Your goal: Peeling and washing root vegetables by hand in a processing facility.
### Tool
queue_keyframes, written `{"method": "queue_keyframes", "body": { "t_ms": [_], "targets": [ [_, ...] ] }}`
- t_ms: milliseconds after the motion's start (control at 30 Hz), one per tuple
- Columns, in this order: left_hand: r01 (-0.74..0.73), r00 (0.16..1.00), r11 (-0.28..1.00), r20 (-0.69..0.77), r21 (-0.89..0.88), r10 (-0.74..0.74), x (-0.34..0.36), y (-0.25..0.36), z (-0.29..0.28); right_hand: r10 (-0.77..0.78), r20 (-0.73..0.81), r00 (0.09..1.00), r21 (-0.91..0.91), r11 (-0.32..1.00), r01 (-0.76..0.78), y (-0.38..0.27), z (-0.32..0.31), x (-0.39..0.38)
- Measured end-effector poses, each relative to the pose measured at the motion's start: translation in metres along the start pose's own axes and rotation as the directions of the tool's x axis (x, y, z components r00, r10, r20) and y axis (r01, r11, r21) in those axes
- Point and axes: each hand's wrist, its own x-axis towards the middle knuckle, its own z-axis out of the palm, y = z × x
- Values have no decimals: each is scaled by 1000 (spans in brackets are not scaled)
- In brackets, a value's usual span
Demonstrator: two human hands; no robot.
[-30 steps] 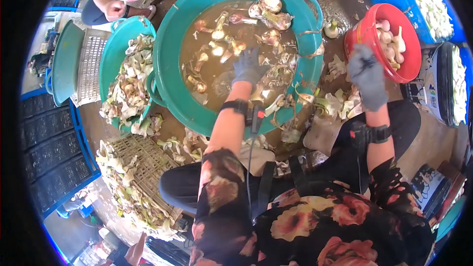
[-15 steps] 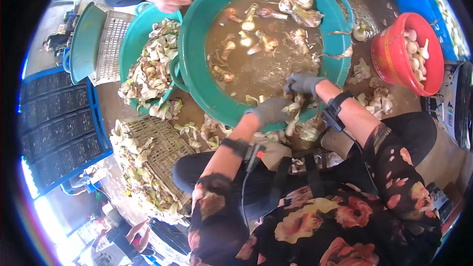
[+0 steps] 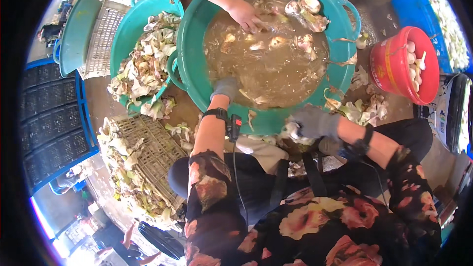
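gloved left hand groped open in the murky basin; right hand clutched a bulb that could slip.

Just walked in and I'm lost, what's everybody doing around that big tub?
A person in a flowered top sits at a big teal tub of murky water with garlic bulbs floating in it. Their gloved left hand dips into the water; the gloved right hand holds a pale bulb at the near rim. Another person's bare hand reaches in from the far side. Peeled cloves fill a red bucket; husks fill a smaller teal basin.
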Motion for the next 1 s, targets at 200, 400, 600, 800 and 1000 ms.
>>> {"method": "queue_keyframes", "body": {
  "t_ms": [200, 400, 600, 800, 1000],
  "targets": [
    [-164, 979, 769, -197, -617, 50, -17, 10, 24, -329, -170, 929, -453, 863, 223, 7, -6, -52],
    [-294, 881, -297, -378, -909, 284, -84, 97, -57, 263, -262, 929, 867, 487, 107, 30, -28, -47],
    [-467, 881, 300, -468, -832, 71, -109, 116, -60, 88, -425, 901, 904, -4, 427, 9, -13, -40],
    [-353, 875, 233, -408, -906, -262, -148, 144, -84, 336, -496, 801, 868, 230, 441, 13, -10, -52],
    [-322, 876, 312, -407, -894, -260, -135, 155, -63, 303, -715, 630, 607, 716, 345, 29, 8, -27]
  ]
}}
